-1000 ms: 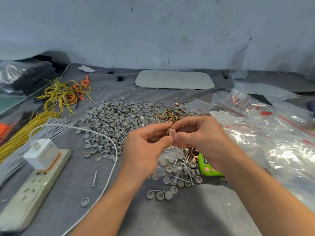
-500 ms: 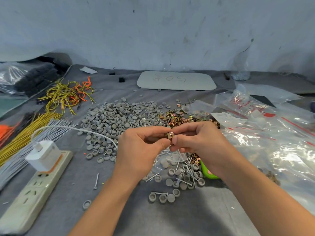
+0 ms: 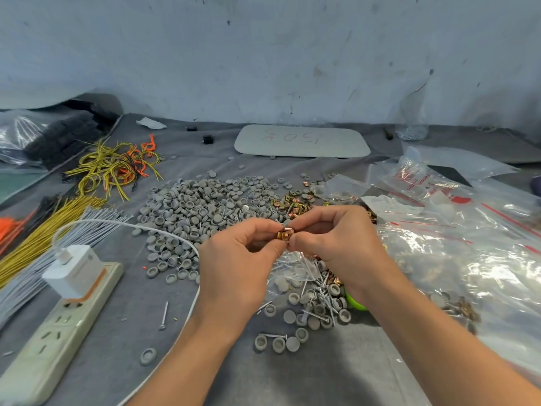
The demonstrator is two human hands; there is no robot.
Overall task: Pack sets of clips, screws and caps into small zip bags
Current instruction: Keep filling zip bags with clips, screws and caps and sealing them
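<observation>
A small copper-coloured metal clip (image 3: 285,235) is pinched between the fingertips of my left hand (image 3: 237,265) and my right hand (image 3: 336,244), held above the table's middle. A small clear zip bag (image 3: 292,268) lies just under the hands. Behind them spreads a big heap of grey round caps (image 3: 202,212), with a pile of copper clips (image 3: 292,202) at its right edge. Loose screws (image 3: 323,294) and more caps lie mixed below my right hand.
A white power strip (image 3: 58,326) with a charger and white cable (image 3: 123,224) lies at the left. Yellow, grey and orange wire bundles (image 3: 111,168) fill the far left. Clear zip bags (image 3: 468,244) cover the right side. A white board (image 3: 301,140) lies at the back. A green object (image 3: 355,304) peeks from under my right wrist.
Both hands stayed together on the clip, turning it slightly between the fingertips. The camera view shifted a little; nothing on the table moved.
</observation>
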